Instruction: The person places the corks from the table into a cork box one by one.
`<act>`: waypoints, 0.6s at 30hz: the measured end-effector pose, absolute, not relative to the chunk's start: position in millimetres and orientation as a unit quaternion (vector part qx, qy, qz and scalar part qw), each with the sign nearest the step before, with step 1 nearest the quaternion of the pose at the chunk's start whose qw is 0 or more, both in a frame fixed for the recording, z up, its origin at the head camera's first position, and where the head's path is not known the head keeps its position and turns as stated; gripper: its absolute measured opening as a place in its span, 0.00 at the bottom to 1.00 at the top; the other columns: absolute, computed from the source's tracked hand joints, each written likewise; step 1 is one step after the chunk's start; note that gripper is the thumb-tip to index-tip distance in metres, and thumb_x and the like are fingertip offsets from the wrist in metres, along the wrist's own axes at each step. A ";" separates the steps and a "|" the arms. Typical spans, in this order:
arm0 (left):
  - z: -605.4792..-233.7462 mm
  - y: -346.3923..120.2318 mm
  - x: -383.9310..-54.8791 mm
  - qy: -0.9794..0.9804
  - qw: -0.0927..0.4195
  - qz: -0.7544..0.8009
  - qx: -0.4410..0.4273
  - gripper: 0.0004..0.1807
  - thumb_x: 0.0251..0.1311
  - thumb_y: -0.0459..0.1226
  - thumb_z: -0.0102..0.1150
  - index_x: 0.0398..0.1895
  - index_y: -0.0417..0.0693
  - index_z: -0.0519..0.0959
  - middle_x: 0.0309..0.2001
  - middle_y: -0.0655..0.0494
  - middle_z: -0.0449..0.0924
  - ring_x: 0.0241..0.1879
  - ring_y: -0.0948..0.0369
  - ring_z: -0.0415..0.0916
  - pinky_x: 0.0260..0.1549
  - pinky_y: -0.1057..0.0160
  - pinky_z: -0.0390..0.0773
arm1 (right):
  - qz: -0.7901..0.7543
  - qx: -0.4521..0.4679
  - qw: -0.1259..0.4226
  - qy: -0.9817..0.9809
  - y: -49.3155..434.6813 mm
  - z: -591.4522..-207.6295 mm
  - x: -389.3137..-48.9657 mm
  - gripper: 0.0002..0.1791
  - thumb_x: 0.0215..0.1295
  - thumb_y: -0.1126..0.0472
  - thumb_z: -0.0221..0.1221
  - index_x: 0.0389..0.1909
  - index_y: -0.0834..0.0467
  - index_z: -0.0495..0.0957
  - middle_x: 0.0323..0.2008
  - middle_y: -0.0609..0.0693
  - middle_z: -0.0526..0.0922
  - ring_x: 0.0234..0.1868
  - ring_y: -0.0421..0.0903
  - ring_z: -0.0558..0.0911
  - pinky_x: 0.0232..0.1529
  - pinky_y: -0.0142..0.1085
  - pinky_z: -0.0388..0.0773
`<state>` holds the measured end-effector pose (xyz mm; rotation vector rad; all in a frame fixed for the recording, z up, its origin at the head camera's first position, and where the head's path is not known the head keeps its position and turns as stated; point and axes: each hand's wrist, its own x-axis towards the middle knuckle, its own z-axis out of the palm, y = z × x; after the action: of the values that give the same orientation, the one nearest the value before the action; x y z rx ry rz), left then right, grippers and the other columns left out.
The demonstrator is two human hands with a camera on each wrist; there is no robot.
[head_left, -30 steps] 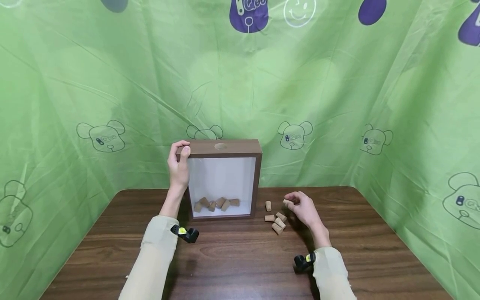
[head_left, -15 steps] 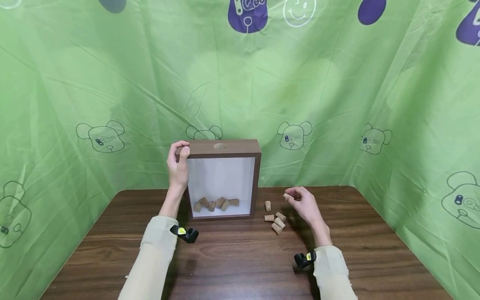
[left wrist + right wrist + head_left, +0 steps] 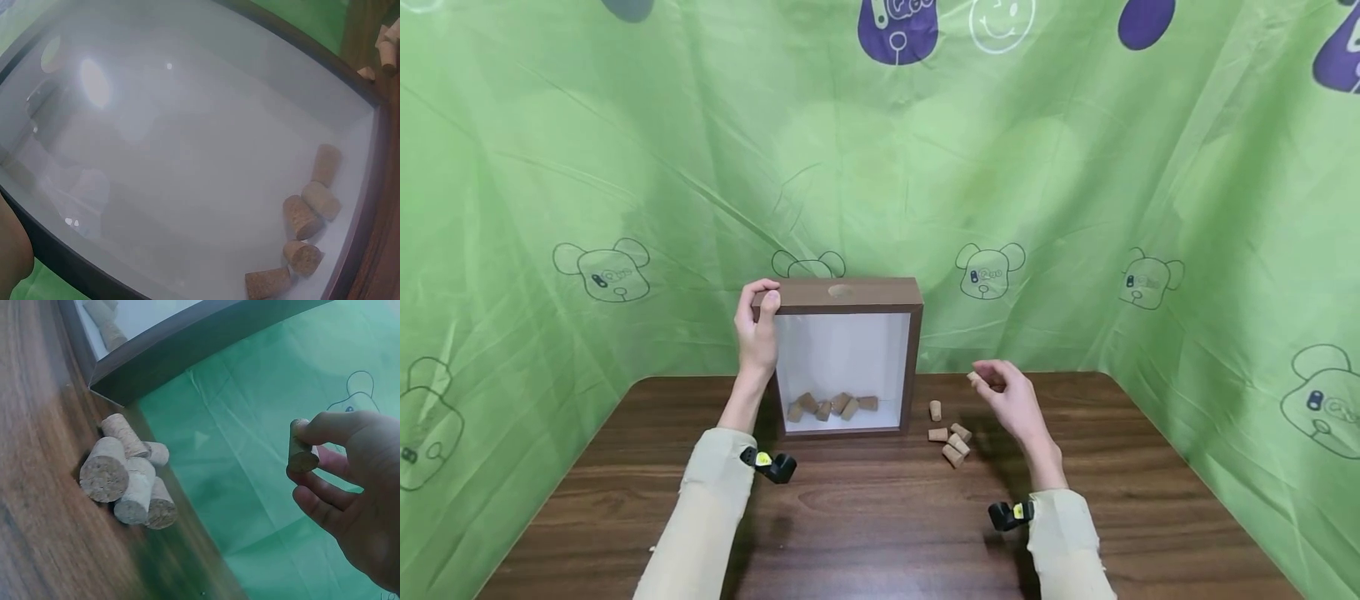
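Cork (image 3: 302,453) up in the pinch, held between thumb and fingertips of the right hand (image 3: 1015,400), just above the worktop (image 3: 850,517) at its far edge! A light, even squeeze should suit it; press too hard and that tapered shape could pop free. Across to the left hand (image 3: 756,333), gripping the box (image 3: 880,293) by its upper left corner, thumb in front, fingers over the top. Sound choice, I'd say: it steadies the box and leaves the round hole (image 3: 841,291) in the top uncovered. Box upright, near the far edge of the worktop.

And the count! Five loose corks (image 3: 958,444) sit in a scattered cluster off the box's lower right corner. Six corks (image 3: 850,408) inside the box, spread along its bottom edge, as far as I can make out; the overlap may hide another. With the pinched one, that's twelve in sight. One box, one hole, two hands.
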<state>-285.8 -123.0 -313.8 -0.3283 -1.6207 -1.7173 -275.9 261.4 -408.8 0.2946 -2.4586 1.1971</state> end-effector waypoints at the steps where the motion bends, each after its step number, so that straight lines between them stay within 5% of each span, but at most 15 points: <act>1: -313.5 -122.9 -285.6 -0.632 0.370 -0.669 -0.127 0.17 0.64 0.39 0.52 0.50 0.37 0.76 0.53 0.44 0.75 0.49 0.68 0.68 0.52 0.66 0.64 | 0.428 0.106 0.195 -0.876 261.1 -407.4 -275.1 0.17 0.66 0.59 0.64 0.54 0.60 0.80 0.46 0.55 0.82 0.44 0.49 0.82 0.48 0.44 0.78; 11: -315.1 -123.4 -282.1 -0.630 0.373 -0.670 -0.124 0.19 0.63 0.39 0.53 0.50 0.33 0.76 0.50 0.53 0.75 0.48 0.68 0.68 0.51 0.66 0.64 | 0.441 0.131 0.226 -0.859 256.3 -394.6 -269.8 0.15 0.66 0.61 0.63 0.52 0.58 0.82 0.43 0.55 0.81 0.42 0.52 0.85 0.43 0.22 0.76; 18: -315.2 -121.6 -281.1 -0.629 0.374 -0.669 -0.128 0.18 0.63 0.40 0.53 0.50 0.36 0.76 0.50 0.53 0.75 0.48 0.68 0.68 0.50 0.66 0.64 | 0.465 0.143 0.251 -0.837 251.9 -383.0 -263.6 0.12 0.64 0.64 0.64 0.47 0.61 0.82 0.44 0.57 0.81 0.40 0.53 0.86 0.41 0.24 0.78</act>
<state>-281.1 -121.6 -315.2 -0.3268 -1.6120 -1.7145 -263.6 251.9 -383.0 0.3906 -2.2782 1.2645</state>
